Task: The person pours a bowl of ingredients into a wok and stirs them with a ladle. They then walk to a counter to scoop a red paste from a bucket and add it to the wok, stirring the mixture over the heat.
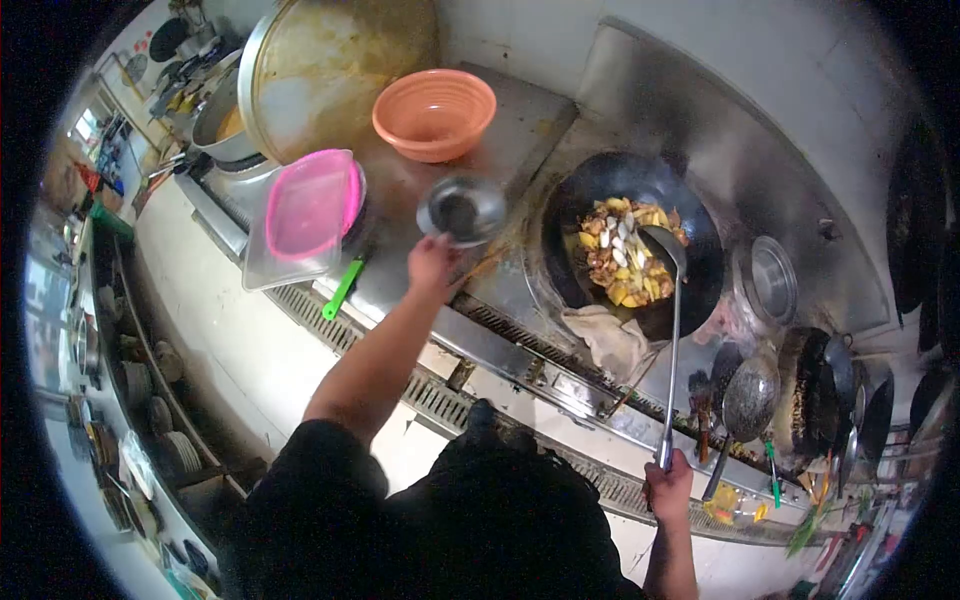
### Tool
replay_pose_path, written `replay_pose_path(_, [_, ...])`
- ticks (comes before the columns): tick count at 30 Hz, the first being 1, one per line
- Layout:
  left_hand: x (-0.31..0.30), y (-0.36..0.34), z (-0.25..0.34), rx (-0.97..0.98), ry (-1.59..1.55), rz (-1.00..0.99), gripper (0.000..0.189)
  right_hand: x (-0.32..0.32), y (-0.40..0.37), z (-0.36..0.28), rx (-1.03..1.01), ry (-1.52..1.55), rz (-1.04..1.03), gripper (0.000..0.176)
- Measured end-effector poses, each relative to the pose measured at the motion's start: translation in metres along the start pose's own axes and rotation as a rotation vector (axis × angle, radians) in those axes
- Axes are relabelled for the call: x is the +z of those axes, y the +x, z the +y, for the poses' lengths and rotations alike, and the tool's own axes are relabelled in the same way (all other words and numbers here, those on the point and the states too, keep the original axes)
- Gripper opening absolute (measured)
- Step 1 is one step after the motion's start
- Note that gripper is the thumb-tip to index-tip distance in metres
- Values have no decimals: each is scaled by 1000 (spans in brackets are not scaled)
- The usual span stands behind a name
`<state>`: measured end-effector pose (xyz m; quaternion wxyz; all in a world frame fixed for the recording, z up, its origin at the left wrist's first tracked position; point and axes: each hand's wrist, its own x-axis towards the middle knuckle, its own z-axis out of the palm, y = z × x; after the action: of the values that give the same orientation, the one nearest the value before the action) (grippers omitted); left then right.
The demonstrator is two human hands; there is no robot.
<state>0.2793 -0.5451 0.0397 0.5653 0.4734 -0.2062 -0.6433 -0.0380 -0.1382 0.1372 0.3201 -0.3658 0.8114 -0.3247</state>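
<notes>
My left hand (435, 262) is closed on the near rim of a small metal bowl (484, 205) above the steel counter, left of the stove. The bowl is slightly blurred and its inside looks dark. My right hand (668, 484) grips the end of a long metal ladle (675, 350). Its head rests in a black wok (708, 275), against the food. Browned pieces, yellow chunks and several white slices make up the food (622, 272). A crumpled beige cloth (606, 335) lies over the wok's near edge.
An orange plastic basin (435, 118) stands beyond the metal bowl. Left of it are a pink-rimmed container (353, 192), a green handle (343, 290) and a large round lid (335, 90). A metal dish (773, 280) and a strainer (751, 398) sit right of the wok.
</notes>
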Motion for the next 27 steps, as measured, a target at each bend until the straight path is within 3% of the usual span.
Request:
replay_pose_path(2, [-82,32,-36,-40,-57,123,9,-17,-3,-14,125,38,-63,13])
replay_pose_path(5, [-104,9,-31,-52,92,193,9,-47,1,-50,217,22,-189,21])
replay_pose_path(7, [-117,21,-49,-219,-70,250,9,-62,0,-77,258,12,-222,27])
replay_pose_path(8, [-122,23,-61,-224,-66,240,9,-67,-1,-95,248,60,-250,35])
replay_pose_path(9, [-126,23,-74,-338,-146,20,12,-70,2,-106,234,108,-278,44])
replay_pose_path(11, [-96,-4,-86,-477,-42,-149,20,-68,23,-105,275,67,-316,53])
replay_pose_path(12, [-46,-42,-97,-501,141,-96,27,-64,29,-97,318,22,-363,62])
replay_pose_path(13, [-13,-69,-118,-547,222,-234,44,-55,35,-81,323,28,-355,62])
replay_pose_path(14, [18,-99,-125,-650,254,-392,68,-43,46,-62,142,-169,-293,61])
replay_pose_path(15, [66,-126,-112,-949,276,-349,85,-39,44,-64,54,-264,-259,60])
replay_pose_path(16, [90,-136,-132,-958,212,-419,90,-34,42,-65,-31,-362,-217,59])
replay_pose_path(17, [128,-149,-135,-972,197,-331,75,-31,34,-89,-51,-464,-222,59])
replay_pose_path(18, [151,-153,-150,-973,204,-343,75,-31,30,-100,-72,-566,-226,58])
replay_pose_path(20, [176,-154,-181,-575,-16,-224,46,-41,30,-95,-94,-410,-251,57])
replay_pose_path(21, [179,-152,-188,-579,-9,-231,46,-48,34,-109,57,-380,-317,56])
replay_pose_path(22, [180,-151,-193,-597,115,-173,31,-56,37,-124,208,-347,-388,55])
replay_pose_path(23, [184,-150,-193,-605,233,-113,17,-68,37,-140,144,-371,-413,54])
replay_pose_path(24, [195,-151,-180,-591,229,-116,17,-85,38,-157,130,-371,-408,54])
replay_pose_path(27, [207,-173,-135,-571,-47,-85,4,-118,42,-171,146,-364,-543,54])
